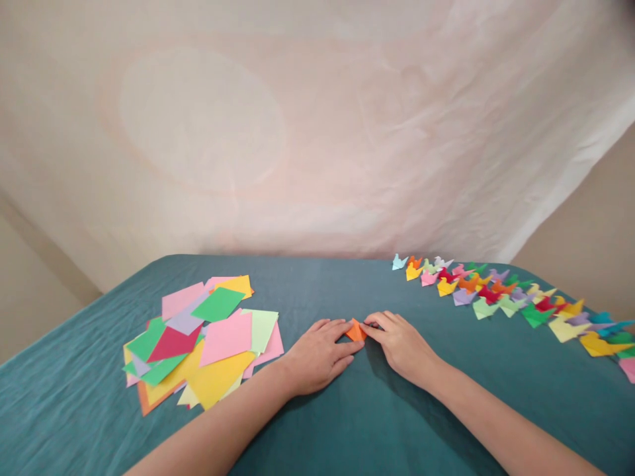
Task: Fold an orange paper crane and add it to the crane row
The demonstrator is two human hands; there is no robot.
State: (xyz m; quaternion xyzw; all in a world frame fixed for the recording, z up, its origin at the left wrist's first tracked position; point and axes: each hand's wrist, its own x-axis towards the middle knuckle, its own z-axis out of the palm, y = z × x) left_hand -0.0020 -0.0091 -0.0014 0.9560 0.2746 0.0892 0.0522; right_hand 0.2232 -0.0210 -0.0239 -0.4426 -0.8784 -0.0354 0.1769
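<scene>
A small piece of folded orange paper [356, 330] lies on the cloth-covered table between my hands. My left hand [320, 354] rests low over the table, its fingertips holding the paper at its left and lower edges. From the other side, my right hand [401, 347] pinches the paper's right edge between thumb and fingers. The fingertips cover part of the paper, so its exact folds are hard to make out.
To the left is a loose pile of coloured paper sheets [225, 340] in pink, green, yellow, red and lilac. Several rows of small folded paper birds [489, 293] stand along the right side of the teal tablecloth [317, 284]. A pale cloth [317, 132] hangs behind the table.
</scene>
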